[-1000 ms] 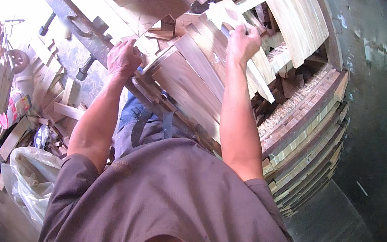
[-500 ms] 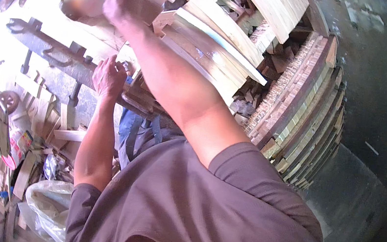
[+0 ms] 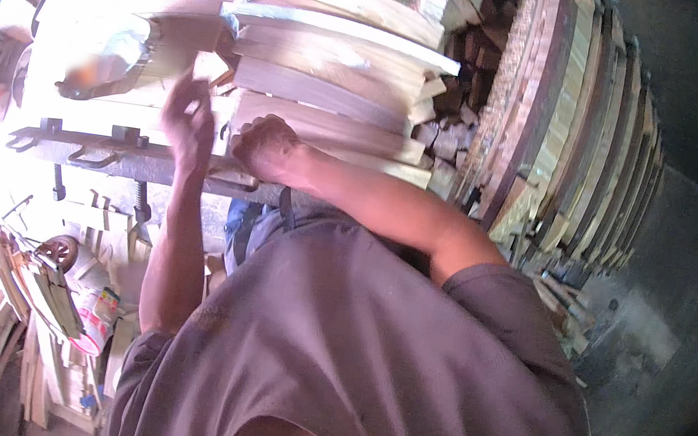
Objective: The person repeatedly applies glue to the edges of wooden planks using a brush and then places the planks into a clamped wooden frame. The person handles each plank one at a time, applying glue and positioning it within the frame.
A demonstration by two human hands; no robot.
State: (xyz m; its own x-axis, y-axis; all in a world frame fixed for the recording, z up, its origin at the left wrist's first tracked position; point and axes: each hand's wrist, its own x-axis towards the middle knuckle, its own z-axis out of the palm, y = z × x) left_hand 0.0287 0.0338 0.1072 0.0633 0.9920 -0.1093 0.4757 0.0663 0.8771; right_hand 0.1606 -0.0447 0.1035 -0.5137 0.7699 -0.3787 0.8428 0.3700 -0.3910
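Observation:
My left hand (image 3: 190, 123) is raised over the bench edge, slightly blurred, with thumb and fingers pinched together. Just beyond its fingertips is a small pale wood block (image 3: 212, 68); whether the fingers touch it is unclear. To the right, my right hand (image 3: 264, 147) is curled into a fist by the near ends of the boards, and whatever it grips is hidden. Below both hands runs a dark metal bar (image 3: 112, 158) with loop handles and upright bolts. Farther left on the bench lies a whitish, rounded object (image 3: 113, 58), partly blurred, its kind unclear.
Pale wooden boards (image 3: 324, 81) lie side by side beyond my hands. Wood offcuts (image 3: 457, 148) fill a gap at their right, beside a tall stack of edge-on slats (image 3: 551, 113). At lower left are scrap strips (image 3: 27, 284) and a white-and-red bucket (image 3: 96, 321).
My right hand has left the whitish object and drawn back beside my left hand, closing into a fist. The left hand has lifted slightly off the bar. The whole view has turned.

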